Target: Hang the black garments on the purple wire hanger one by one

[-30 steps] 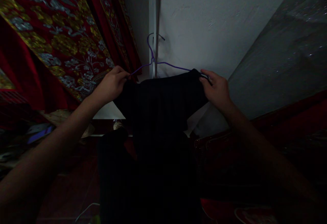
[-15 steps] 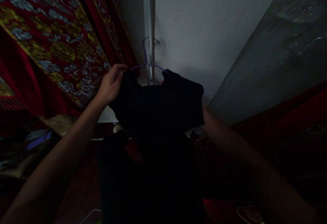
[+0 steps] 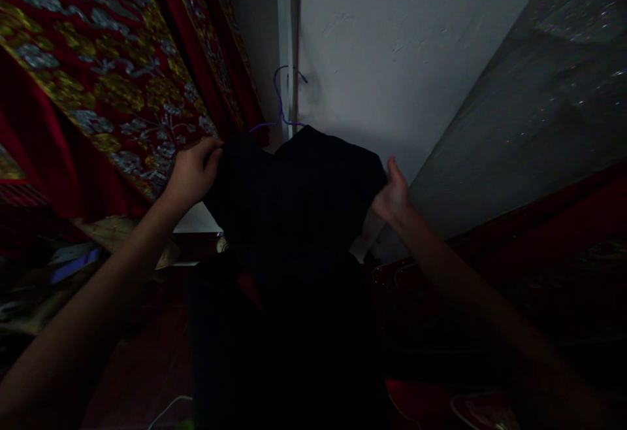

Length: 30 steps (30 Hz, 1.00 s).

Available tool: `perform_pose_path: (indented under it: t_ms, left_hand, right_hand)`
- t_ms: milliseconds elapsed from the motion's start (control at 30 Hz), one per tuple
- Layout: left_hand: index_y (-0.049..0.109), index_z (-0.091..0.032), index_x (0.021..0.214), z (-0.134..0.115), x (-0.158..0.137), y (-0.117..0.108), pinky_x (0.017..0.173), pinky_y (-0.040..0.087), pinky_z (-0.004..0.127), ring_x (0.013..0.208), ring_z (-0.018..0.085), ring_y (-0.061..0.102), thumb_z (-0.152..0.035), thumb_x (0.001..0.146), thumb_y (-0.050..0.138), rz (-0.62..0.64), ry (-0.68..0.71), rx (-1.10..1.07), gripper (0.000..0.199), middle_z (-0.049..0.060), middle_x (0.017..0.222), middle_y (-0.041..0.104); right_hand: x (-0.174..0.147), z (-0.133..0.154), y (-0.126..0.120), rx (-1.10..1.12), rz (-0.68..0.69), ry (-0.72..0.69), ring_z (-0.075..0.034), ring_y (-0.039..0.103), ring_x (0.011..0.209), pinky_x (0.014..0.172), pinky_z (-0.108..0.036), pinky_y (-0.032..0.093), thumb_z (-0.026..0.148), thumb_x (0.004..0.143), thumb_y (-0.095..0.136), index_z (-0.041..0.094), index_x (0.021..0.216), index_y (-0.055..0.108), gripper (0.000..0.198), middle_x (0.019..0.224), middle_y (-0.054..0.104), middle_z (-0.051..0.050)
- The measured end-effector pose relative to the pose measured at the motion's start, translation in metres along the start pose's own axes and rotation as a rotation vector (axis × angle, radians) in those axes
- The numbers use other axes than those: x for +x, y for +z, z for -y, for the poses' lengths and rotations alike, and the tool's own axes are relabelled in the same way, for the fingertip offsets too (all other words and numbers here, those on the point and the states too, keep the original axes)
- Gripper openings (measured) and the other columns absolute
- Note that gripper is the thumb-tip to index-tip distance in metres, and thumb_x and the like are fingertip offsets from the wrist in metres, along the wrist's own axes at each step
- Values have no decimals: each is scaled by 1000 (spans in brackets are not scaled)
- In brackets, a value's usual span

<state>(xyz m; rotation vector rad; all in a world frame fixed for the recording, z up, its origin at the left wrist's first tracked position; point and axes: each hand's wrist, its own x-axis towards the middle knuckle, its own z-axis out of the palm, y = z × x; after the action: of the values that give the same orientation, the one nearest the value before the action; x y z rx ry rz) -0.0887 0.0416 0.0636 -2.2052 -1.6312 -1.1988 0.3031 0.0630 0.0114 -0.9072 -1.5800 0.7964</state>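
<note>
A very dark short-sleeved shirt [image 3: 304,201] hangs on a thin purple hanger [image 3: 280,100], whose hook is over a pale upright edge. At the shirt's left shoulder, my left hand [image 3: 193,168] pinches the cloth between thumb and fingers. My right hand [image 3: 393,193] is at the opposite sleeve's edge, thumb raised away from the cloth. Its fingers are partly hidden and close against the sleeve. The darkness hides the shirt's folds and where its lower part ends.
A red cloth with gold and silver embroidery [image 3: 122,83] hangs at the left. Behind the shirt is a pale wall [image 3: 382,44], with a clear plastic sheet [image 3: 529,116] on the right. A white cable [image 3: 169,407] lies on the floor; a blue object [image 3: 73,266] is at far left.
My right hand has come out from the sleeve into view at its edge. My left hand has shifted outward and slightly down, and the shirt's shoulders now cover more of the hanger.
</note>
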Motion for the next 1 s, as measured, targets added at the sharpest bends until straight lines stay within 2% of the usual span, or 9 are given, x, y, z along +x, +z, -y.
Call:
perform_pose_path:
  t_ms: [100, 200, 400, 467, 633, 700, 833, 933, 1000]
  left_hand:
    - [66, -21, 110, -1, 1, 5, 88, 50, 33, 92, 23, 66, -31, 97, 44, -20, -19, 13, 27, 6, 98, 71]
    - [66, -20, 108, -4, 6, 11, 88, 50, 32, 93, 22, 66, -35, 99, 43, -53, -50, -53, 29, 6, 99, 71]
    - [67, -14, 107, -9, 22, 16, 92, 49, 32, 102, 22, 66, -47, 96, 49, -45, -59, -95, 39, 5, 103, 72]
    - [68, -13, 103, -7, 25, 18, 88, 50, 33, 98, 22, 67, -45, 94, 51, -8, -80, -127, 37, 5, 98, 73]
    - [70, -11, 98, -12, 17, 19, 85, 52, 36, 93, 23, 68, -56, 100, 41, 87, -117, -325, 54, 7, 92, 73]
    - [70, -11, 99, -23, 10, 18, 89, 52, 37, 96, 23, 68, -62, 102, 33, 106, -122, -402, 63, 7, 93, 73]
    - [71, -16, 100, -56, 1, 18, 89, 55, 41, 97, 26, 70, -72, 99, 29, 177, -59, -607, 71, 11, 101, 75]
    - [71, -18, 97, -86, -4, 19, 90, 56, 47, 105, 31, 70, -75, 97, 19, 268, -18, -768, 78, 13, 106, 75]
    - [71, -19, 95, -106, -8, 20, 94, 56, 50, 114, 32, 68, -73, 98, 9, 317, -17, -846, 82, 12, 110, 75]
  right_hand:
    - [9, 3, -17, 187, -63, 76, -29, 69, 111, 98, -45, 54, 66, 94, 47, 19, 114, 68, 56, 112, 74, -13]
    - [26, 23, -23, 135, -128, -4, -29, 66, 118, 102, -46, 54, 61, 85, 63, 20, 117, 67, 52, 121, 72, -12]
    - [27, 68, 16, 67, -41, -115, -29, 63, 123, 100, -46, 56, 62, 95, 49, 21, 125, 67, 54, 118, 72, -9]
    - [9, 82, 28, 21, 145, -135, -29, 65, 119, 97, -45, 57, 64, 94, 53, 23, 127, 68, 54, 111, 73, -7]
    - [-24, 102, 33, -16, 1011, -132, -22, 72, 99, 85, -34, 59, 50, 85, 73, 23, 122, 74, 45, 107, 77, -6]
    - [-26, 91, 35, -122, 1108, -138, -20, 72, 100, 87, -33, 59, 43, 89, 70, 23, 124, 72, 40, 113, 76, -7]
    - [-27, 47, 59, -468, 769, -246, -30, 61, 127, 107, -46, 51, 31, 82, 75, 22, 150, 50, 72, 144, 60, -14]
    - [-36, 18, 90, -631, 450, -372, -40, 29, 152, 120, -58, 36, 25, 71, 82, 23, 165, 7, 120, 167, 24, -18]
    - [-42, 8, 109, -690, 272, -463, -41, 13, 156, 123, -65, 25, 25, 73, 80, 28, 163, -15, 131, 170, 9, -15]
